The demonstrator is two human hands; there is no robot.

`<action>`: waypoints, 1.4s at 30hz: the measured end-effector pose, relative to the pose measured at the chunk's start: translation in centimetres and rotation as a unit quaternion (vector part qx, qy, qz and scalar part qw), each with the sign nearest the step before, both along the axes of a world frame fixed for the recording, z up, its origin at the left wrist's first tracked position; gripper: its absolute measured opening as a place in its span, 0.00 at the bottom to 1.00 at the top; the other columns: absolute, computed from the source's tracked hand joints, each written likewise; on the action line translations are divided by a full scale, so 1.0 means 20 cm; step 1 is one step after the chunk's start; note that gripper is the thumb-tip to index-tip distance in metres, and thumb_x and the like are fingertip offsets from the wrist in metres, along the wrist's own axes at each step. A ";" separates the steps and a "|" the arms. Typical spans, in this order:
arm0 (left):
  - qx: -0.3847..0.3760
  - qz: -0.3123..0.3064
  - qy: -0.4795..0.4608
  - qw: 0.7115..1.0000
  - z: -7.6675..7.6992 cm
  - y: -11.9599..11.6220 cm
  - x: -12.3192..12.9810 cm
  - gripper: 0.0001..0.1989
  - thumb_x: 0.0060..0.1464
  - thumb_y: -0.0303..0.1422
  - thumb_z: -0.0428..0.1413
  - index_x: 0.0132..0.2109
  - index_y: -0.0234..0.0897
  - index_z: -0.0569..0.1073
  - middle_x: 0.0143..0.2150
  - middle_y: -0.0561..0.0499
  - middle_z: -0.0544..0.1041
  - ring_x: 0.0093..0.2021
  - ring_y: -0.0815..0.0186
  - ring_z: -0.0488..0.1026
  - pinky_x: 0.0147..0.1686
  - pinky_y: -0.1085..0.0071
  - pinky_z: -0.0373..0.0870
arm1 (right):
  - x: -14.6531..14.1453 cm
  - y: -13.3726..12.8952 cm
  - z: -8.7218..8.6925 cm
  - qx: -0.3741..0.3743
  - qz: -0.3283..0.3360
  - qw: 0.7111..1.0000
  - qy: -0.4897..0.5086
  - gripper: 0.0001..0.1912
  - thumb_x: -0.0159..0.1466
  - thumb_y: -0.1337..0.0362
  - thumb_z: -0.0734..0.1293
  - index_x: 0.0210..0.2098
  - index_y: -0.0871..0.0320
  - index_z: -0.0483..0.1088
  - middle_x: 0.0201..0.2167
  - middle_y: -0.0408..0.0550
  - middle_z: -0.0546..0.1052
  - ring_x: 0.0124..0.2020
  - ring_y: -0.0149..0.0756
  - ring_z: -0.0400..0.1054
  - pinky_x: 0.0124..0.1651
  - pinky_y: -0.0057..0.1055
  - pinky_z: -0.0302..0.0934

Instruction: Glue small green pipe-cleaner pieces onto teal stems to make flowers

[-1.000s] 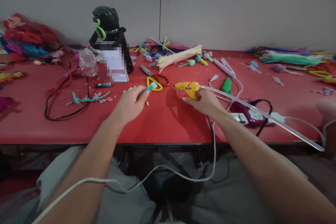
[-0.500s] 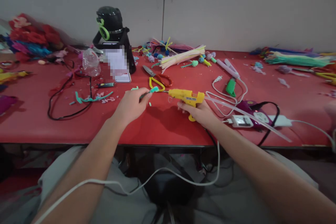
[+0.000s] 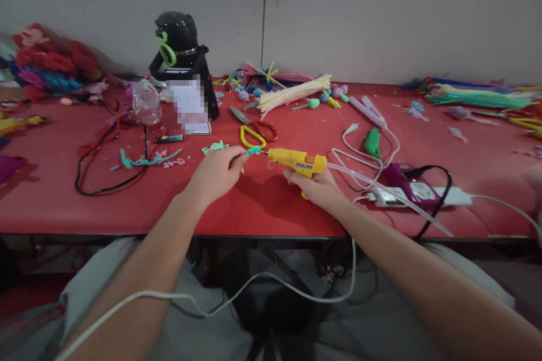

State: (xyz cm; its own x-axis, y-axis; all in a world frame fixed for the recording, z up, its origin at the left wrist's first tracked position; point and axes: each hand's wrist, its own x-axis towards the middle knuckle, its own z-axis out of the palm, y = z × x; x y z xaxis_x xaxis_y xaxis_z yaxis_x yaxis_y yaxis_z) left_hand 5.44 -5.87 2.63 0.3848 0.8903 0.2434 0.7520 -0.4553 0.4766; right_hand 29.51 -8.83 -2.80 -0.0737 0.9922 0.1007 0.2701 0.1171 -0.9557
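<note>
My left hand (image 3: 218, 172) pinches a small turquoise fuzzy piece (image 3: 253, 150) that pokes out past its fingertips. Wrapped round the handle of a yellow glue gun (image 3: 296, 161) is my right hand (image 3: 317, 185). The gun's metal nozzle points left, its tip at or very near the turquoise piece. A long clear glue stick (image 3: 389, 197) sticks out of the gun's back end. Behind my left hand lie small light green scraps (image 3: 215, 147) on the red tabletop (image 3: 262, 211).
Scissors (image 3: 253, 135) with yellow and red handles lie beyond my hands. Further back stand a black bottle (image 3: 180, 39) and a phone (image 3: 190, 104). Pale pipe cleaners (image 3: 294, 96) lie near the wall. A purple power strip (image 3: 417, 186) with cables sits at the right.
The glue gun and my right hand have shifted slightly left and down. My left hand has turned a little, and the turquoise piece has moved slightly right and down.
</note>
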 end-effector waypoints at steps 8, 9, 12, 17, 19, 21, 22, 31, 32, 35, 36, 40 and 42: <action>-0.014 -0.007 -0.012 1.000 -0.01 0.00 0.00 0.15 0.66 0.35 0.50 0.30 0.40 0.70 0.26 0.51 0.73 0.27 0.64 0.67 0.31 0.67 0.57 | 0.03 0.01 -0.07 0.000 0.003 0.999 -0.034 0.12 0.61 0.54 0.69 0.39 0.53 0.77 0.28 0.45 0.78 0.29 0.38 0.71 0.33 0.35 0.67; -0.014 -0.009 -0.013 1.000 -0.01 -0.01 0.00 0.15 0.66 0.35 0.49 0.30 0.40 0.69 0.26 0.52 0.73 0.27 0.64 0.66 0.31 0.68 0.56 | 0.03 0.01 -0.06 0.002 0.008 0.999 -0.035 0.12 0.62 0.54 0.69 0.40 0.53 0.77 0.29 0.44 0.78 0.29 0.37 0.70 0.32 0.34 0.67; -0.016 -0.011 -0.016 1.000 0.00 -0.01 0.00 0.15 0.67 0.36 0.49 0.30 0.40 0.68 0.25 0.53 0.71 0.27 0.64 0.66 0.31 0.68 0.57 | 0.03 0.00 -0.04 0.000 0.026 0.999 -0.031 0.13 0.63 0.56 0.68 0.43 0.54 0.77 0.30 0.44 0.78 0.28 0.35 0.69 0.31 0.32 0.65; -0.018 -0.007 -0.014 1.000 0.00 -0.01 0.00 0.15 0.66 0.36 0.50 0.29 0.40 0.68 0.24 0.53 0.70 0.27 0.64 0.65 0.32 0.68 0.56 | 0.02 -0.01 -0.02 0.005 0.030 0.999 -0.032 0.13 0.63 0.57 0.67 0.44 0.55 0.77 0.30 0.45 0.78 0.28 0.35 0.69 0.29 0.31 0.64; -0.019 -0.008 -0.013 1.000 0.00 -0.01 0.00 0.15 0.66 0.36 0.49 0.30 0.40 0.69 0.25 0.53 0.70 0.27 0.64 0.65 0.32 0.68 0.56 | 0.02 -0.01 -0.01 0.001 0.029 0.999 -0.035 0.12 0.63 0.58 0.67 0.43 0.54 0.77 0.28 0.45 0.77 0.27 0.35 0.68 0.27 0.30 0.63; -0.020 -0.008 -0.010 1.000 0.00 0.00 0.00 0.15 0.66 0.36 0.49 0.30 0.40 0.68 0.25 0.53 0.70 0.27 0.64 0.64 0.32 0.68 0.56 | 0.02 -0.01 -0.01 -0.002 0.028 0.999 -0.033 0.11 0.62 0.58 0.68 0.42 0.54 0.77 0.26 0.44 0.76 0.25 0.34 0.67 0.26 0.30 0.61; -0.020 -0.007 -0.008 1.000 0.00 0.00 -0.01 0.15 0.66 0.36 0.49 0.30 0.40 0.68 0.25 0.53 0.70 0.27 0.65 0.64 0.32 0.68 0.56 | 0.02 -0.01 0.00 -0.002 0.025 0.999 -0.031 0.10 0.62 0.58 0.68 0.41 0.54 0.76 0.25 0.43 0.75 0.24 0.34 0.66 0.26 0.30 0.60; -0.040 0.008 -0.036 0.999 0.05 0.00 -0.05 0.14 0.66 0.37 0.50 0.32 0.38 0.70 0.28 0.53 0.75 0.29 0.65 0.68 0.33 0.69 0.59 | 0.01 0.00 0.03 -0.014 -0.020 0.999 -0.040 0.11 0.59 0.57 0.68 0.37 0.56 0.76 0.24 0.43 0.75 0.24 0.34 0.66 0.27 0.30 0.60; -0.043 0.012 -0.039 0.998 0.06 0.00 -0.07 0.14 0.65 0.38 0.50 0.31 0.38 0.70 0.28 0.53 0.74 0.29 0.65 0.68 0.33 0.69 0.59 | 0.02 0.01 0.03 -0.013 -0.032 0.998 -0.050 0.11 0.59 0.56 0.69 0.37 0.56 0.76 0.26 0.44 0.77 0.25 0.35 0.68 0.28 0.31 0.61; -0.032 0.031 -0.030 0.999 0.09 0.03 -0.14 0.15 0.64 0.39 0.51 0.29 0.38 0.67 0.25 0.53 0.70 0.28 0.65 0.65 0.32 0.69 0.57 | 0.09 0.04 0.06 0.010 -0.058 0.991 -0.122 0.14 0.62 0.53 0.69 0.40 0.55 0.78 0.34 0.49 0.81 0.33 0.41 0.74 0.33 0.33 0.65; -0.023 0.037 -0.028 0.999 0.11 0.03 -0.17 0.15 0.63 0.39 0.50 0.29 0.38 0.66 0.25 0.53 0.69 0.28 0.65 0.64 0.32 0.68 0.57 | 0.11 0.05 0.07 0.022 -0.062 0.986 -0.156 0.16 0.63 0.52 0.68 0.42 0.55 0.78 0.36 0.50 0.82 0.36 0.43 0.75 0.35 0.34 0.65; -0.020 0.064 -0.021 0.998 0.14 0.05 -0.24 0.15 0.63 0.38 0.50 0.28 0.39 0.63 0.24 0.55 0.64 0.27 0.66 0.61 0.31 0.68 0.55 | 0.19 0.09 0.08 0.040 -0.076 0.959 -0.270 0.18 0.63 0.47 0.68 0.40 0.55 0.78 0.35 0.51 0.81 0.35 0.44 0.75 0.34 0.34 0.62; -0.027 0.075 -0.019 0.997 0.16 0.05 -0.26 0.15 0.63 0.37 0.50 0.27 0.39 0.62 0.23 0.55 0.63 0.26 0.66 0.60 0.30 0.68 0.54 | 0.21 0.09 0.10 0.032 -0.076 0.948 -0.309 0.19 0.61 0.45 0.70 0.35 0.55 0.75 0.29 0.49 0.79 0.29 0.40 0.71 0.30 0.33 0.59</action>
